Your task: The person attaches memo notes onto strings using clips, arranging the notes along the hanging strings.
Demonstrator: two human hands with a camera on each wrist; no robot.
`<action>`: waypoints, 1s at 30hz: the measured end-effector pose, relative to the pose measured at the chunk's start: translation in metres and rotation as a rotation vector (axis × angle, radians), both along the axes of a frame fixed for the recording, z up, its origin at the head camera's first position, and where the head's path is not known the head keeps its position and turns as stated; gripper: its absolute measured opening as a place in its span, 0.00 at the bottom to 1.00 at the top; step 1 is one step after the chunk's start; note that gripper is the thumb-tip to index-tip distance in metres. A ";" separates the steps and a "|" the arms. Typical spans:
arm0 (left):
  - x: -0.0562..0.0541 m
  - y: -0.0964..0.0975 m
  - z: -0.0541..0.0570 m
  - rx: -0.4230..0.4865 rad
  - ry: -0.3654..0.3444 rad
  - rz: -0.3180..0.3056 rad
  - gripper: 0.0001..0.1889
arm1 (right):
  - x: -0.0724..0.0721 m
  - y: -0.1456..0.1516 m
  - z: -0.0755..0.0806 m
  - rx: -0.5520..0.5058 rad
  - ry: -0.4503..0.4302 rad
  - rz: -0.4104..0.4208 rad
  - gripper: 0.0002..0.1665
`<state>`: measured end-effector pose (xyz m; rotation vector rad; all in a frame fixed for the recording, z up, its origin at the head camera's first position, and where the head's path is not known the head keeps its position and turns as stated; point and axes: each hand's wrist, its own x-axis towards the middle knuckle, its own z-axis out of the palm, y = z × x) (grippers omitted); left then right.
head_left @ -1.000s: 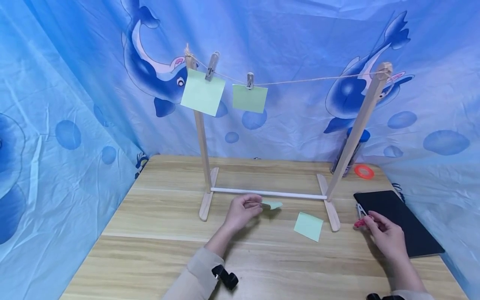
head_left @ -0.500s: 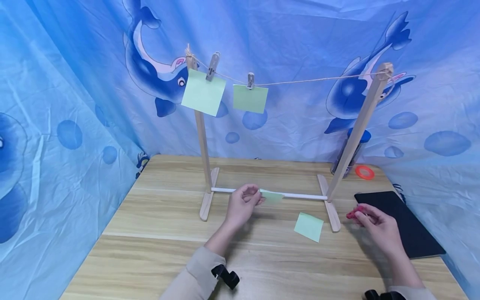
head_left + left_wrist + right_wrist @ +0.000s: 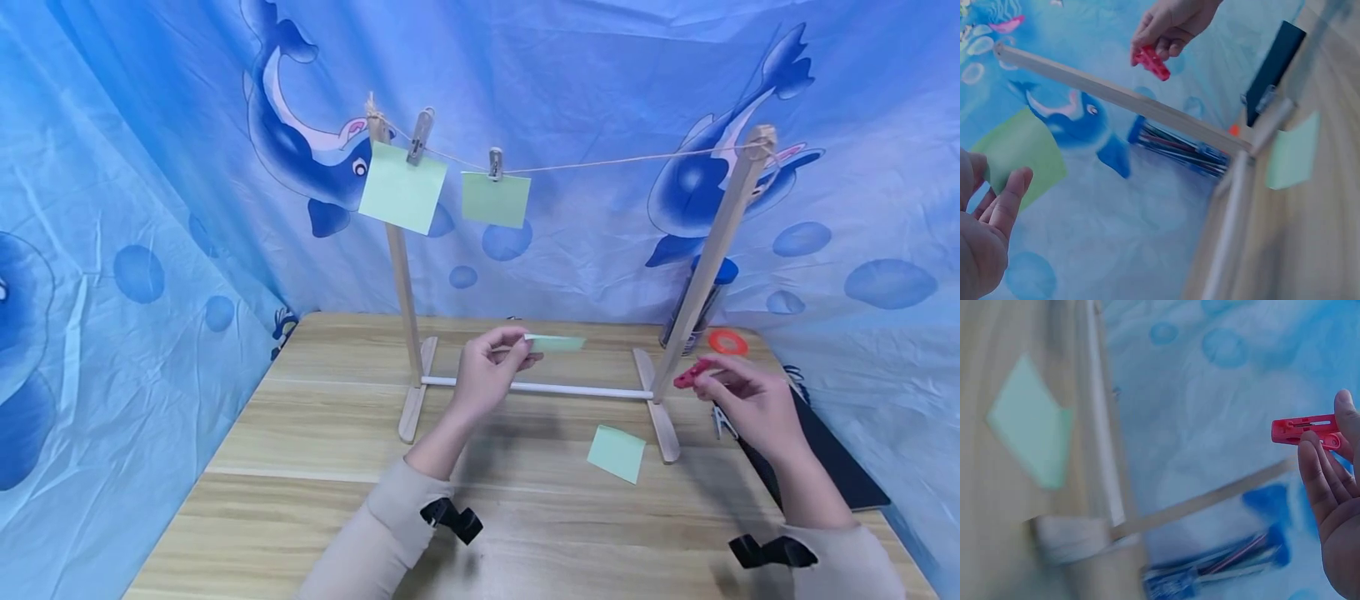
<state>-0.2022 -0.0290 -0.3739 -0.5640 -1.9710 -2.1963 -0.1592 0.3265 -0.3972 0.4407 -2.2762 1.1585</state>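
My left hand (image 3: pixel 491 371) pinches a green sticky note (image 3: pixel 557 342) by its left edge, raised above the stand's white bottom rod (image 3: pixel 585 390). Between the thumb and fingers of my right hand (image 3: pixel 753 404) is a red clothespin (image 3: pixel 1300 429), held in the air near the right post (image 3: pixel 712 250). Two green notes hang from the string (image 3: pixel 600 164): the left note (image 3: pixel 403 187) by a grey clothespin (image 3: pixel 421 136), the middle note (image 3: pixel 495 200) by another grey clothespin (image 3: pixel 496 163). A further green note (image 3: pixel 617 454) lies on the table.
Another clothespin (image 3: pixel 722 422) lies by a black flat pad (image 3: pixel 832 450), partly behind my right arm. Past the right post stand a blue-lidded clear container (image 3: pixel 726 271) and an orange ring (image 3: pixel 727 342). The left post (image 3: pixel 401 275) rises beside the hanging notes; a blue curtain (image 3: pixel 585 267) backs the table.
My left hand has risen with the green note, from near the table to above the rod. My right hand has lifted the red clothespin upward and left, away from the black pad.
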 end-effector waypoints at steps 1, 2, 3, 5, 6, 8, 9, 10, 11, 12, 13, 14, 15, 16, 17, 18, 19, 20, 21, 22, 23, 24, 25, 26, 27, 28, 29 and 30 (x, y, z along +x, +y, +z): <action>-0.002 0.001 0.006 0.012 0.006 -0.007 0.08 | -0.002 -0.003 0.008 0.002 0.021 0.017 0.17; -0.003 0.003 0.012 0.022 0.010 -0.009 0.09 | -0.004 -0.005 0.015 -0.001 0.042 0.041 0.18; -0.004 0.004 0.018 0.032 0.015 -0.011 0.09 | -0.007 -0.008 0.022 -0.003 0.063 0.064 0.20; -0.007 0.006 0.028 0.052 0.028 -0.009 0.10 | -0.012 -0.013 0.035 -0.002 0.105 0.102 0.21; -0.008 0.007 0.033 0.056 0.034 -0.004 0.10 | -0.014 -0.015 0.041 -0.003 0.121 0.115 0.22; -0.009 0.009 0.041 0.071 0.038 0.003 0.10 | -0.017 -0.021 0.052 -0.006 0.144 0.143 0.23; -0.010 0.010 0.044 0.083 0.035 0.004 0.10 | -0.019 -0.024 0.056 -0.003 0.153 0.153 0.23; -0.011 0.011 0.048 0.096 0.030 0.005 0.09 | -0.020 -0.027 0.061 -0.008 0.157 0.165 0.23; -0.011 0.012 0.051 0.108 0.023 0.006 0.09 | -0.021 -0.030 0.067 -0.009 0.163 0.174 0.23; -0.011 0.013 0.053 0.122 0.012 0.006 0.09 | -0.022 -0.034 0.071 -0.015 0.167 0.191 0.22; -0.011 0.014 0.056 0.139 0.002 0.006 0.09 | -0.023 -0.037 0.076 -0.024 0.171 0.210 0.22; -0.012 0.015 0.059 0.156 -0.006 0.006 0.09 | -0.024 -0.041 0.082 -0.037 0.173 0.233 0.21; -0.012 0.016 0.061 0.172 -0.012 0.008 0.08 | -0.024 -0.044 0.087 -0.046 0.179 0.253 0.21; -0.012 0.017 0.064 0.187 -0.016 0.010 0.08 | -0.025 -0.047 0.093 -0.064 0.186 0.278 0.20; -0.012 0.018 0.068 0.206 -0.017 0.011 0.08 | -0.026 -0.051 0.099 -0.084 0.195 0.305 0.19; -0.012 0.019 0.071 0.222 -0.015 0.012 0.08 | -0.027 -0.054 0.105 -0.098 0.202 0.326 0.19; -0.012 0.020 0.075 0.236 -0.008 0.014 0.08 | -0.028 -0.058 0.112 -0.117 0.207 0.352 0.19; -0.012 0.020 0.078 0.247 -0.001 0.014 0.08 | -0.028 -0.061 0.118 -0.134 0.211 0.376 0.18; -0.012 0.021 0.082 0.257 0.007 0.015 0.08 | -0.029 -0.064 0.124 -0.144 0.219 0.395 0.18; -0.012 0.022 0.086 0.265 0.014 0.015 0.09 | -0.030 -0.068 0.130 -0.149 0.224 0.409 0.17; -0.012 0.023 0.089 0.269 0.022 0.016 0.09 | -0.031 -0.071 0.135 -0.157 0.230 0.427 0.17; -0.012 0.024 0.092 0.271 0.029 0.018 0.09 | -0.031 -0.074 0.141 -0.154 0.237 0.435 0.16; -0.013 0.025 0.096 0.271 0.036 0.021 0.10 | -0.032 -0.077 0.147 -0.163 0.243 0.450 0.16; -0.014 0.026 0.099 0.275 0.040 0.024 0.10 | -0.034 -0.080 0.153 -0.162 0.254 0.451 0.16; -0.014 0.027 0.102 0.274 0.046 0.031 0.10 | -0.035 -0.083 0.159 -0.157 0.268 0.450 0.15; -0.015 0.028 0.105 0.270 0.049 0.039 0.11 | -0.036 -0.086 0.166 -0.157 0.279 0.448 0.15; -0.015 0.029 0.108 0.262 0.052 0.052 0.11 | -0.038 -0.089 0.172 -0.159 0.289 0.452 0.16; -0.016 0.030 0.111 0.249 0.055 0.069 0.11 | -0.040 -0.092 0.178 -0.145 0.303 0.438 0.15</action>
